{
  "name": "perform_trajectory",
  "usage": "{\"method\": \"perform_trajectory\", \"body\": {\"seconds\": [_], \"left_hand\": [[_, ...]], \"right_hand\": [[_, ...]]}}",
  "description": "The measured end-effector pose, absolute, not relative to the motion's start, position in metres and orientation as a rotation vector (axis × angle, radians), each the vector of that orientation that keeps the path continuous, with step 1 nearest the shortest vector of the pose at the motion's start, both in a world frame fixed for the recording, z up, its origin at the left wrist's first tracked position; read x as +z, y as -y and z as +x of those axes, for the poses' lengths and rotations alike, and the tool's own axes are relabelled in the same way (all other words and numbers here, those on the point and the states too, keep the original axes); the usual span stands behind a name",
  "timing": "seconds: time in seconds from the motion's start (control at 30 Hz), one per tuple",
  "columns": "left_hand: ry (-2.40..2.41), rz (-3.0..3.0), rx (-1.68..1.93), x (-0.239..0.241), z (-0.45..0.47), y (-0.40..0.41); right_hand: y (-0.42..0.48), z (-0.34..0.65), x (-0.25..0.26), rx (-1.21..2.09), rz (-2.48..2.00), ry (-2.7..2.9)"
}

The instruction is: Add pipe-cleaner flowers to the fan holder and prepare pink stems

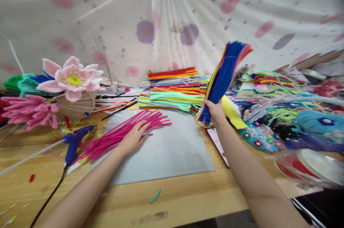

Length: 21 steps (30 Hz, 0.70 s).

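Head view: a bundle of fuzzy stems, mostly blue with yellow, pink and orange edges, stands tilted in the right hand, its top leaning to the right. The right fingers are clamped around its lower part, and the bulk of it rises above them. Loose magenta stems lie fanned across a grey mat under the left hand, whose fingers are slightly apart and rest on top, the strands reaching past them on both sides.

The palm hides part of the bundle's lower end, and the left hand covers the middle of the magenta strands. The right forearm overlaps the edge of a phone; its screen text is too small to read. Behind the mat are stacked coloured bundles. Left of the magenta stems lies a blue glue gun, its cord cut off by the bottom edge, as are both forearms. At the right, a round clear container is blurred, its contents hard to make out.
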<state>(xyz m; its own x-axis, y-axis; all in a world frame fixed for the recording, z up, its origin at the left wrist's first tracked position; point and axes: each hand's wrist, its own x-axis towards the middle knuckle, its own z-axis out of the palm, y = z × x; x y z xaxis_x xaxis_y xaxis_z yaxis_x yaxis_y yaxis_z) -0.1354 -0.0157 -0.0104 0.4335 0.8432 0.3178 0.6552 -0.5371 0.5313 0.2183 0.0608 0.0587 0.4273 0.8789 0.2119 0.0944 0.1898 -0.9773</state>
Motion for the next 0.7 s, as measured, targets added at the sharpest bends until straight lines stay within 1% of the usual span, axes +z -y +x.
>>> {"method": "perform_trajectory", "body": {"seconds": [0.07,0.17,0.27,0.3,0.37,0.47,0.53,0.6,0.63,0.7], "left_hand": [[-1.319,2.276,0.851,-0.01,-0.141,0.004],[-1.354,1.982,1.072,-0.005,-0.123,-0.004],[-1.181,1.361,1.364,0.005,-0.071,-0.007],[-1.097,1.083,1.409,0.009,-0.049,-0.009],[-0.991,0.658,1.379,0.02,-0.008,-0.015],[-0.889,0.379,1.363,0.034,0.031,-0.027],[-0.898,0.242,1.4,0.037,0.039,-0.034],[-0.913,0.131,1.435,0.035,0.037,-0.037],[-0.912,0.097,1.451,0.033,0.034,-0.038],[-0.901,0.076,1.483,0.029,0.03,-0.038]], "right_hand": [[-0.062,0.213,0.06,0.681,-1.324,1.079],[-0.065,0.206,0.062,0.653,-1.388,1.433],[-0.068,0.197,0.058,0.6,-1.479,1.796],[-0.068,0.193,0.056,0.592,-1.507,1.875],[-0.065,0.185,0.052,0.612,-1.549,1.99],[-0.056,0.175,0.052,0.809,-1.44,2.211],[-0.057,0.175,0.06,1.02,-1.271,2.376],[-0.07,0.179,0.072,1.094,-1.2,2.418],[-0.082,0.183,0.079,1.04,-1.239,2.38],[-0.112,0.19,0.091,0.712,-1.398,2.192]]}}
